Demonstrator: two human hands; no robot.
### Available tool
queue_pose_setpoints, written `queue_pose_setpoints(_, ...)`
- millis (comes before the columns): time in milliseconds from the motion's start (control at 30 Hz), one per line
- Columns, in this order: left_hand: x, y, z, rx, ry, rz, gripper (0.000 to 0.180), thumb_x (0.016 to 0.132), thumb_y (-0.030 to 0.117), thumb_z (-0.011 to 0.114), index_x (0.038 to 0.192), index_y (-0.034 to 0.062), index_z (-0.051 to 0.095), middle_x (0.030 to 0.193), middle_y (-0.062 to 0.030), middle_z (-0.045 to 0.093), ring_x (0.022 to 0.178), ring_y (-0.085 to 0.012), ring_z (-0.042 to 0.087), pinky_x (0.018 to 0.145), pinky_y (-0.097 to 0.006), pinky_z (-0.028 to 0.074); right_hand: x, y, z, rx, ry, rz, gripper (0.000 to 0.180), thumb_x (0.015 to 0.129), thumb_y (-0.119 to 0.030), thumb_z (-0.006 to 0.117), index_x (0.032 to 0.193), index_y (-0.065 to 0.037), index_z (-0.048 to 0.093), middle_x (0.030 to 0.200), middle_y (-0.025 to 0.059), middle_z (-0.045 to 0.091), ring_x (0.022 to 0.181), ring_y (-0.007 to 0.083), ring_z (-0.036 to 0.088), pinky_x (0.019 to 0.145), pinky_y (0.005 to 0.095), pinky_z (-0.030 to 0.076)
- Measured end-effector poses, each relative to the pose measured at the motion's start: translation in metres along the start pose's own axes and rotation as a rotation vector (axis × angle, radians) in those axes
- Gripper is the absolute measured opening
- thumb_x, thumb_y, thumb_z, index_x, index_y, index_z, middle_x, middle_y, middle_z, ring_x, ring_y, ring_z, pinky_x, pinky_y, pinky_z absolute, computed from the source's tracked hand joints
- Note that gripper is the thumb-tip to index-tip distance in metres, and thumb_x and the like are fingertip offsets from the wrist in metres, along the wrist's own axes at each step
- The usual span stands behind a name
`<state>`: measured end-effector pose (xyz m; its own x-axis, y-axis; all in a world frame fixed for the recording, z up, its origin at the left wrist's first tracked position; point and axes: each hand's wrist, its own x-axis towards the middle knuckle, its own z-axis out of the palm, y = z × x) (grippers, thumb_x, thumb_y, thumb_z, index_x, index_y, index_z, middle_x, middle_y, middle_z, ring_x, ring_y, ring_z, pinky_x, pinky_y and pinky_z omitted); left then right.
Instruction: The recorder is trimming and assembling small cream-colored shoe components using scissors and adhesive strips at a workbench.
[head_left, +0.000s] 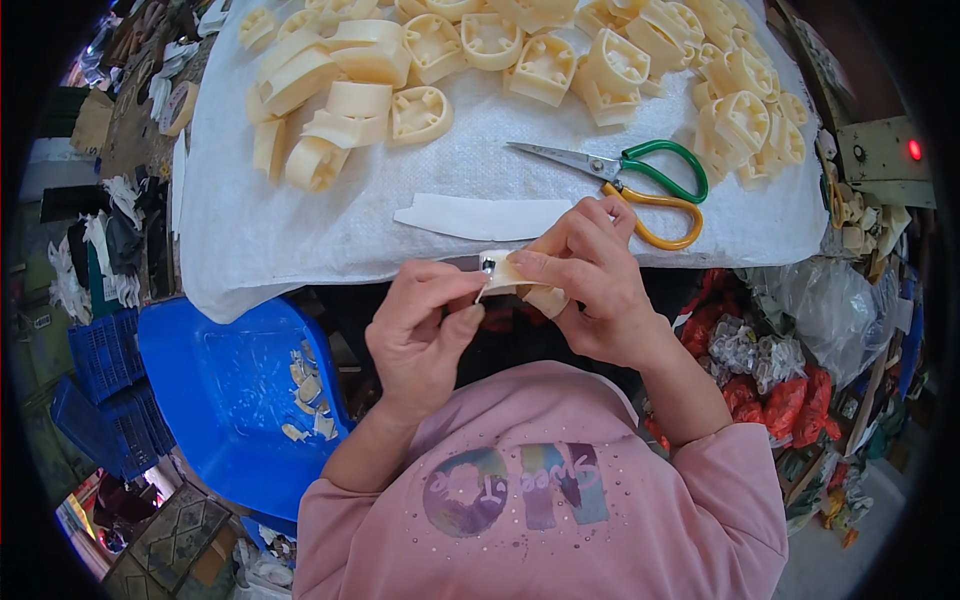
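At centre frame, the right hand [603, 277] pinches a cream piece [508, 272], best kept steady; the left hand [412, 318], nearly closed, meets its edge, hold unclear.

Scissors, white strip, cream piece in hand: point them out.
Scissors [599, 166], head view: on the pivot.
White strip [482, 215], head view: middle of its flat face.
Cream piece [505, 276], head view: on its curved face.

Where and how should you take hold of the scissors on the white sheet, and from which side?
Probably by the green loop and yellow loop, coming from the right: the scissors lie with blades pointing left and both loops at the right end.
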<state>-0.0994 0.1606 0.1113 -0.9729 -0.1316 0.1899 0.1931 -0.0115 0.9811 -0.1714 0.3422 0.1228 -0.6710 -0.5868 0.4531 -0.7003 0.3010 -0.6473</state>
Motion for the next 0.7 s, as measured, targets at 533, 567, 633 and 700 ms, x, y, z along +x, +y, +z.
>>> queue_pose_setpoints(533,0.01,0.0,0.003,0.036,0.04,0.065,0.015,0.079,0.007,0.071,0.091,-0.0021,0.065,0.081,-0.0075,0.062,0.071,-0.0123,0.054,0.06,-0.023,0.044,-0.001,-0.008,-0.003,0.11,-0.122,0.059,0.042,0.063,0.002,0.064,0.104,-0.009,0.062,0.076,0.0045,0.042,0.077,0.0213,0.043,0.076,0.0381,0.025)
queue_pose_setpoints(567,0.01,0.001,0.003,0.039,0.041,0.066,0.015,0.079,0.007,0.071,0.091,-0.0021,0.065,0.081,-0.0075,0.062,0.071,-0.0123,0.054,0.06,-0.023,0.044,-0.002,-0.007,-0.002,0.112,-0.122,0.057,0.042,0.063,0.002,0.064,0.104,-0.009,0.062,0.076,0.0045,0.042,0.077,0.0213,0.043,0.076,0.0381,0.025)
queue_pose_setpoints(633,0.01,0.002,0.002,0.18,0.038,0.089,0.011,0.08,0.004,0.069,0.088,-0.002,0.064,0.078,-0.0086,0.062,0.067,-0.0136,0.054,0.058,-0.024,0.044,-0.003,-0.007,-0.001,0.125,-0.135,0.064,0.042,0.063,0.003,0.063,0.104,-0.007,0.062,0.077,0.0052,0.042,0.078,0.0218,0.043,0.077,0.038,0.025)
queue_pose_setpoints(700,0.012,0.005,0.004,0.242,0.01,0.141,0.012,0.082,0.007,0.068,0.087,-0.0021,0.064,0.077,-0.0076,0.06,0.066,-0.0131,0.051,0.058,-0.024,0.041,-0.002,-0.008,-0.003,0.117,-0.144,0.073,0.043,0.062,0.003,0.062,0.103,-0.007,0.062,0.077,0.0054,0.042,0.078,0.0221,0.044,0.077,0.0382,0.025)
